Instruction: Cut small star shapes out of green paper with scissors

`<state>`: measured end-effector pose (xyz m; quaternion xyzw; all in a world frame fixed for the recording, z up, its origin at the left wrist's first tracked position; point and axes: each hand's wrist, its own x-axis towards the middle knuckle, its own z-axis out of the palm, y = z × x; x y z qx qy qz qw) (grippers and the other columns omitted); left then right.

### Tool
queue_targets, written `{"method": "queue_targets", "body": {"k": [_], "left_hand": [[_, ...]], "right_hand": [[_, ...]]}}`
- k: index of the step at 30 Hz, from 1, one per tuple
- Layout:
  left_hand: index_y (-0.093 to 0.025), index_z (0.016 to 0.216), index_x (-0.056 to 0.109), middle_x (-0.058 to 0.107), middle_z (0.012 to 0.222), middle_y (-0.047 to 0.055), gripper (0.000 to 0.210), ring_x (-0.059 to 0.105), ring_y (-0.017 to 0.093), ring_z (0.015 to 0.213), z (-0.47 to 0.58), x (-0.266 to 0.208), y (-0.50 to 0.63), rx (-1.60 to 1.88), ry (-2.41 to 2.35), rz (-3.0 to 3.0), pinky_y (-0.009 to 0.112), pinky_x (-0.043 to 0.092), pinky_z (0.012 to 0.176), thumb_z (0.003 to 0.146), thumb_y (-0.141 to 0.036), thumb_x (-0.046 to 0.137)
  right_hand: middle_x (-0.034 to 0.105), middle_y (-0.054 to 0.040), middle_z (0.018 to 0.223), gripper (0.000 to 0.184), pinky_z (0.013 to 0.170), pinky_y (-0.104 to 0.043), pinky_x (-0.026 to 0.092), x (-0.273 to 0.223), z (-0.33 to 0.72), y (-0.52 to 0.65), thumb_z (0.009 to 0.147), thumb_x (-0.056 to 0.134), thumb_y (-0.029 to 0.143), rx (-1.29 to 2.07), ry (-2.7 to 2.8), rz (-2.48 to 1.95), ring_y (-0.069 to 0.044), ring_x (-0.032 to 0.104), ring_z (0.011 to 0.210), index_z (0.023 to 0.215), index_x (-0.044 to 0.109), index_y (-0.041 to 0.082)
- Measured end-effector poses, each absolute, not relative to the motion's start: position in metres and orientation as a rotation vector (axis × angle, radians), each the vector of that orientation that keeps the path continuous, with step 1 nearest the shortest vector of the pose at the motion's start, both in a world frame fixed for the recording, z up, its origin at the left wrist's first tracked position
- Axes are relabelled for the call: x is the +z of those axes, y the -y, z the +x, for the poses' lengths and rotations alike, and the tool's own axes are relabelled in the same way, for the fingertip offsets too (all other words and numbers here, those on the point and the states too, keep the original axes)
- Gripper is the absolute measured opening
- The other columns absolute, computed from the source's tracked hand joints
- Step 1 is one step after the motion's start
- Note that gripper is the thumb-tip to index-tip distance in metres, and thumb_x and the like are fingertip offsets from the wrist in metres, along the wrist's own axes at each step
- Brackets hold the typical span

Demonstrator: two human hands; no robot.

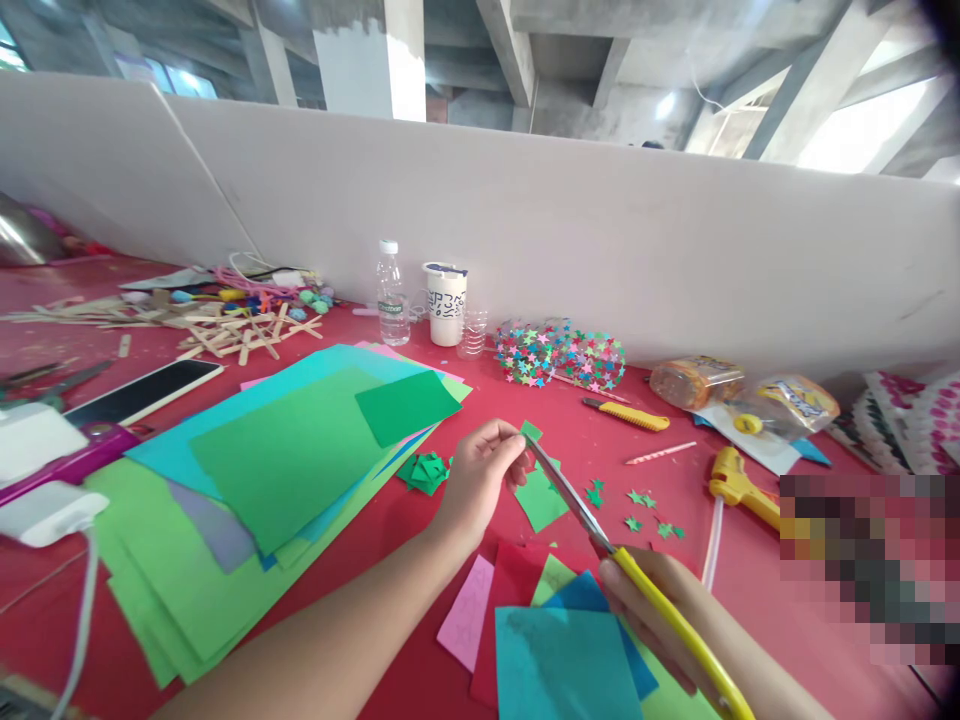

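Observation:
My left hand (486, 465) pinches a small piece of green paper (532, 430) between thumb and fingertips. Yellow-handled scissors (577, 505) are gripped in my right hand (660, 590), their blades reaching up to that piece beside my left fingertips. Whether the blades are cutting it, I cannot tell. Below the blades lies a larger green square (541, 503). Several small green stars (641, 498) are scattered to the right, and a little heap of dark green pieces (424, 472) sits left of my left wrist.
Large green and blue sheets (289, 450) cover the left side, near a phone (146, 392). Coloured squares (562, 650) lie in front. Behind stand a water bottle (391, 300) and white cup (445, 310). A yellow box cutter (634, 414) and glue gun (739, 485) are on the right.

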<state>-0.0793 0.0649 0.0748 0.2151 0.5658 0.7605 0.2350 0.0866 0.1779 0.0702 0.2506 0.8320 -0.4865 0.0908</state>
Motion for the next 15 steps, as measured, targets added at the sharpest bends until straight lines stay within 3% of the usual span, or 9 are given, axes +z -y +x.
{"method": "queue_targets", "body": {"k": [5,15], "left_hand": [[-0.018,0.067,0.053,0.056,0.055,-0.003,0.017,0.049,0.009,0.047,-0.078,0.076,-0.065,2.111,-1.523,0.57,0.02,0.036,0.046,0.073,-0.031,0.062],[-0.018,0.067,0.053,0.058,0.058,-0.002,0.018,0.051,0.009,0.05,-0.076,0.072,-0.067,2.119,-1.388,0.587,0.021,0.038,0.048,0.074,-0.03,0.063]], "right_hand": [[0.031,0.011,0.036,0.059,0.029,-0.018,0.018,0.074,0.089,-0.175,0.076,0.033,0.077,-1.55,-2.447,0.717,-0.004,0.025,0.027,0.066,0.044,0.02],[0.033,0.0107,0.038,0.061,0.035,-0.015,0.021,0.078,0.094,-0.166,0.076,0.036,0.076,-1.708,-2.387,0.807,-0.003,0.024,0.032,0.071,0.05,0.017]]}}
